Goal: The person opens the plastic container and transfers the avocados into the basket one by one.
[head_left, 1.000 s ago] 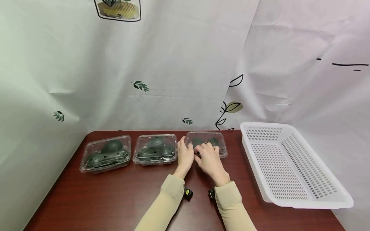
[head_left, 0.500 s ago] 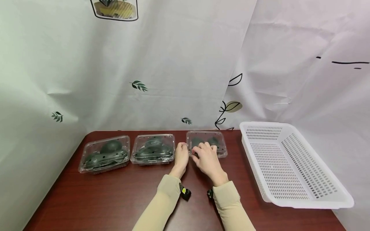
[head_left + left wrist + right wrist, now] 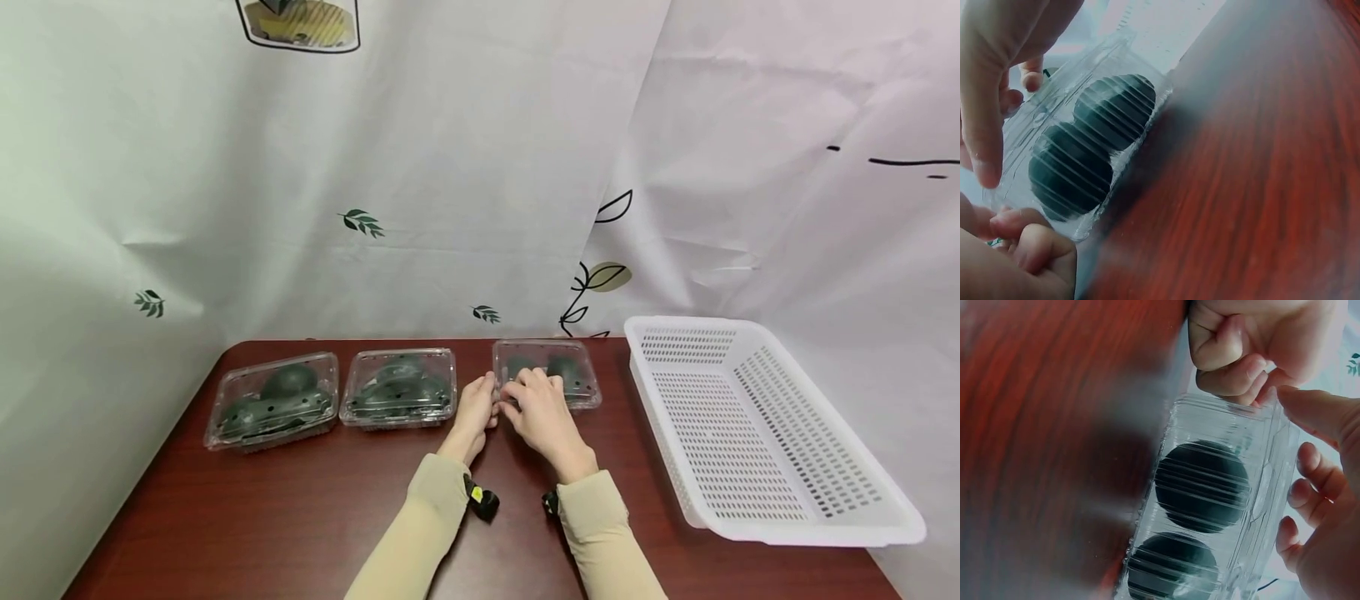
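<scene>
The rightmost clear plastic clamshell container (image 3: 587,385) stands at the back of the table with dark green, rounded fruits (image 3: 1200,487) inside, which look like avocados. My left hand (image 3: 472,415) is curled at its near left corner, its fingers pinching the edge there. Close beside it, my right hand (image 3: 542,417) holds the near rim. In the right wrist view, the right thumb (image 3: 1316,412) meets the container's corner and the other fingers lie along the lid's edge. The ribbed side of the container (image 3: 1019,153) faces the left wrist view, where its lid looks closed.
Two similar clamshells of dark green fruits, a middle one (image 3: 399,390) and a left one (image 3: 273,402), stand along the table's back left. A white perforated plastic basket (image 3: 678,467) occupies the right side. Behind the reddish-brown table (image 3: 300,517) hangs a pale printed cloth (image 3: 450,167).
My left hand has drawn back from the container's left side and curled at its near corner. The container has shifted slightly to the right. My right hand has stayed at the near rim.
</scene>
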The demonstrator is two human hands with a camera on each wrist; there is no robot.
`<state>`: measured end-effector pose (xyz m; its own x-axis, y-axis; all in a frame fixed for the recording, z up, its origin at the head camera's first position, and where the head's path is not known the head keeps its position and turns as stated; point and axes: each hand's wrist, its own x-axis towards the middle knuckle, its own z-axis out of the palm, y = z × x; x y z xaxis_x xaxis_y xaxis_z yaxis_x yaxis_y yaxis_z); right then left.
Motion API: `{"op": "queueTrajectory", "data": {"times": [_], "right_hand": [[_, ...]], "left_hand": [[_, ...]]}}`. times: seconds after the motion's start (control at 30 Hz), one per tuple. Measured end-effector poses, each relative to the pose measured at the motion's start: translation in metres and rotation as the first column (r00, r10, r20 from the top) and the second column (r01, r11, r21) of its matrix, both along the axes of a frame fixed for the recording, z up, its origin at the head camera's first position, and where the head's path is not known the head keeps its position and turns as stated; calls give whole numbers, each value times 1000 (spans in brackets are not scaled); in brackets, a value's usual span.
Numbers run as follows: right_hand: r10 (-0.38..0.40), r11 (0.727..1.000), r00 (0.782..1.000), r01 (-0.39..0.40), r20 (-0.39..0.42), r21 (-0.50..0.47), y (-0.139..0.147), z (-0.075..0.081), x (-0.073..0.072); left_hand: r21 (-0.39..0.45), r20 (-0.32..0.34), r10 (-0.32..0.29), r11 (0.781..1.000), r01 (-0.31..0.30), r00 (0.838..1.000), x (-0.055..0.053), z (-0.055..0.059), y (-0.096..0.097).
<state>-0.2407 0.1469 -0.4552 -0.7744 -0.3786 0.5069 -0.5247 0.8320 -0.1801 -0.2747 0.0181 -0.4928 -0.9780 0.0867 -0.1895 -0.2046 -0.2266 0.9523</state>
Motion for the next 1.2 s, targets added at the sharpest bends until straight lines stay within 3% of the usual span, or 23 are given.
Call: {"op": "queueTrajectory", "data": {"times": [0.1, 0.23, 0.57, 0.8, 0.97, 1.2], "right_hand": [[10, 1000, 1000, -10, -6, -17, 2, 0, 0], [19, 1000, 1000, -20, -22, -16, 2, -2, -1], [9, 999, 998, -6, -57, 49, -1, 0, -5], [-30, 999, 995, 25, -93, -45, 1, 18, -9], [-39, 997, 997, 34, -69, -76, 3, 25, -11], [-33, 996, 998, 28, -60, -83, 6, 24, -13]], "left_hand": [[21, 6, -41, 999, 41, 999, 0, 0, 0], [23, -22, -50, 998, 50, 999, -2, -2, 2], [-91, -108, 11, 996, -21, 994, 0, -3, 8], [-217, -147, 26, 974, -58, 989, 3, -1, 11], [-241, -155, 17, 969, -54, 988, 2, 0, 11], [-271, -179, 16, 960, -65, 984, 1, 3, 10]]}}
